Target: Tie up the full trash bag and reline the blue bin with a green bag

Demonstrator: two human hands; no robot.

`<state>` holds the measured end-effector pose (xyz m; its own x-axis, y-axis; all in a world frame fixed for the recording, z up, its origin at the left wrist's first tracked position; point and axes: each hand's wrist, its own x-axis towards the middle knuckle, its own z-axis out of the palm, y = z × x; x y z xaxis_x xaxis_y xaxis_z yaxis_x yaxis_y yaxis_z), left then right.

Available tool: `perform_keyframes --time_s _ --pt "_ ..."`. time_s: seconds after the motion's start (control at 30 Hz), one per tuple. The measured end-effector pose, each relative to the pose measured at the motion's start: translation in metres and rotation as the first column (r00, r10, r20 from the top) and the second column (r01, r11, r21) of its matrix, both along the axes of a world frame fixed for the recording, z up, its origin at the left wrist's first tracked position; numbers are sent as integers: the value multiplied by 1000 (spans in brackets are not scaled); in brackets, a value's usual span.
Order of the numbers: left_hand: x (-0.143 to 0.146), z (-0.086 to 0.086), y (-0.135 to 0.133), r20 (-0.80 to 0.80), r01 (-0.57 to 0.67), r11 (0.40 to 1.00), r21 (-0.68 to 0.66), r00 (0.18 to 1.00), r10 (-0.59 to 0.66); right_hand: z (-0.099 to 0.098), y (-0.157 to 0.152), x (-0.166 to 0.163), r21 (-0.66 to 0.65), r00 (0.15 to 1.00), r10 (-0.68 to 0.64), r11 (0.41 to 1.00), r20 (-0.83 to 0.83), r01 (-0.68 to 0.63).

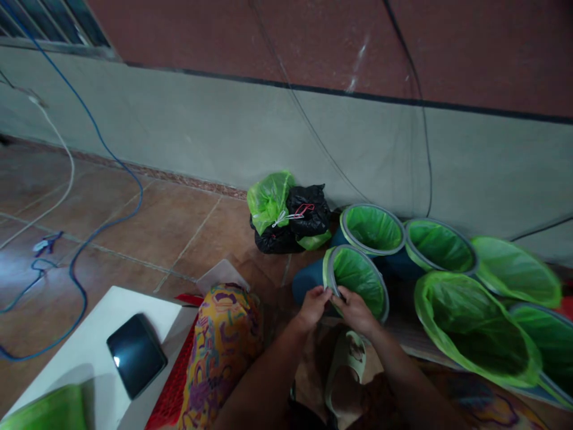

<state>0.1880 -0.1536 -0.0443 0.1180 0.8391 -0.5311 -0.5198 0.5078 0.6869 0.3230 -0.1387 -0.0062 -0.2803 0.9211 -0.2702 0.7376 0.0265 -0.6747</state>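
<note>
A blue trash can (308, 279) with a grey rim stands tilted in front of me, its inside lined with a green trash bag (358, 275). My left hand (314, 306) pinches the near-left part of the rim. Right beside it, my right hand (356, 310) closes on the same rim, with the fingertips almost touching. The fingers partly hide whether they grip the ring, the bag edge or both. Just behind and to the right are other lined cans, one by the wall (373, 248) and another lined can (441, 263) next to it.
Several more green-lined cans (474, 376) stand at the right. Tied black trash bags (308, 209) and a green tied bag (271, 194) lie by the wall. At the lower left, a dark tablet-like object (137, 355) rests on a white surface (101, 322). A blue cable (83, 286) crosses the tiles.
</note>
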Motion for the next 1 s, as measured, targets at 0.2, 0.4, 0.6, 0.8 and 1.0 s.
perform_keyframes --time_s 0.2,0.4,0.6,0.8,1.0 --pt "3 -3 18 -54 -89 993 75 994 93 9 9 7 57 991 9 998 131 -17" --pt "-1 -9 29 -48 -184 982 35 981 186 4 -1 31 16 912 106 992 395 -122" --pt "0 -6 16 104 -110 994 2 989 110 -2 -7 19 25 917 133 988 376 -153" --pt "-4 -9 11 -8 -130 991 17 991 130 -1 -9 7 77 927 77 991 368 -112" --pt "-7 -13 10 -21 -164 986 -27 986 163 -7 -10 12 47 929 82 993 361 -106"
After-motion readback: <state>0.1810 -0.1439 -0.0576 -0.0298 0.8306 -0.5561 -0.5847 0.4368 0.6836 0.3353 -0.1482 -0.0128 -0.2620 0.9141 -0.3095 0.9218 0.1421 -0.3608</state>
